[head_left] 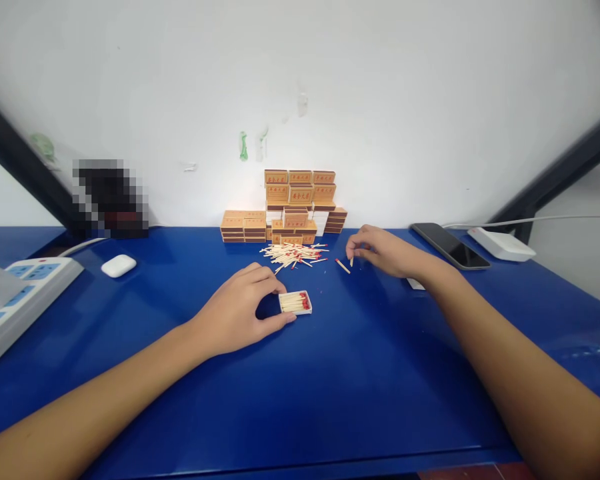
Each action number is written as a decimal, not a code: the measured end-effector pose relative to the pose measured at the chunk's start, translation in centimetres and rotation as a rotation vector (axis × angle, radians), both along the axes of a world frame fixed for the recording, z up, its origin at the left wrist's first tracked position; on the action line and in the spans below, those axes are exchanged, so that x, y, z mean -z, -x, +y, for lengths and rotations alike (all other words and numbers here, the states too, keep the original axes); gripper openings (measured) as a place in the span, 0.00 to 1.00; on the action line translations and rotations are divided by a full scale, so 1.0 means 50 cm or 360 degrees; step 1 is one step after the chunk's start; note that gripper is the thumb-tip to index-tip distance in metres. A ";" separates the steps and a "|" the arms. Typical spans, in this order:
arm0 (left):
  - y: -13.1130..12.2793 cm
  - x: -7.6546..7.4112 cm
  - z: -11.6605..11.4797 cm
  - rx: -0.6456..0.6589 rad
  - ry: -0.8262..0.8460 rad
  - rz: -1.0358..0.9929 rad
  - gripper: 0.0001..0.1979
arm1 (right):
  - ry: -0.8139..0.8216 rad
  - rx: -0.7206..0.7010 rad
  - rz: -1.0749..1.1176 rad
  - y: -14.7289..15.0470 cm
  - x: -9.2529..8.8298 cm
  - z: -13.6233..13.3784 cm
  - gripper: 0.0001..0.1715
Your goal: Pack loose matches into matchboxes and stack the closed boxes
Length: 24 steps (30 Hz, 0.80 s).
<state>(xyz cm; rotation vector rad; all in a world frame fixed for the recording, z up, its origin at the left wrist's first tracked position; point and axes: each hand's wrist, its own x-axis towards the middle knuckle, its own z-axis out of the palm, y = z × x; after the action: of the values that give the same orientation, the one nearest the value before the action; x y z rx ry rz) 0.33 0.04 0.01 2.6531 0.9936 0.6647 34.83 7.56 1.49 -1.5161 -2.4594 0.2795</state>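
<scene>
At the far left, a power strip (63, 275) with blue sockets lies on the blue table (300, 400). A small white case (119, 266) lies to its right, and a dark thing (107, 200) near the wall behind is blurred out.

Your left hand (250, 300) reaches in with its thumb on the near side and a finger at the far left corner of the matchbox tray (307, 311), clamped on it. The tray sits flat on the table at the middle, open side up, and holds a layer of matches (293, 303) with their red heads to the right.

Behind the tray, a loose heap of matches (293, 253) lies in front of stacked matchboxes (300, 194), which stand by the wall.

To the right of the heap, a single match (343, 267) lies apart, just beside your right hand (351, 256). Your thumb and fingers there are drawn close, with another match at their tips; you cannot tell whether it is pinched or merely touched.

Farther right, beyond your wrist, lie a dark phone (450, 245) and a white box (501, 244), with a pale cable (540, 219) running behind them.
</scene>
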 end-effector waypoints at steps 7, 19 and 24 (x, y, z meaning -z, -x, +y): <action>0.002 -0.002 -0.001 0.0006 -0.0003 0.0006 0.16 | -0.0075 0.0649 0.0035 0.025 -0.015 -0.016 0.06; 0.001 -0.002 0.000 -0.0005 0.0004 0.0014 0.16 | 0.0222 0.0702 -0.0059 0.067 0.000 -0.028 0.09; 0.001 -0.002 -0.001 -0.0003 0.0004 0.0006 0.16 | 0.0267 0.0580 -0.0015 0.072 -0.013 -0.039 0.12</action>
<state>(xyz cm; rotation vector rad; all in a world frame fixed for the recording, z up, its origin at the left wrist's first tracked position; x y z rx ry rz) 0.28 0.00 0.12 2.6528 0.9970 0.6589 31.22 5.59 2.14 -1.9984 -2.1540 0.4163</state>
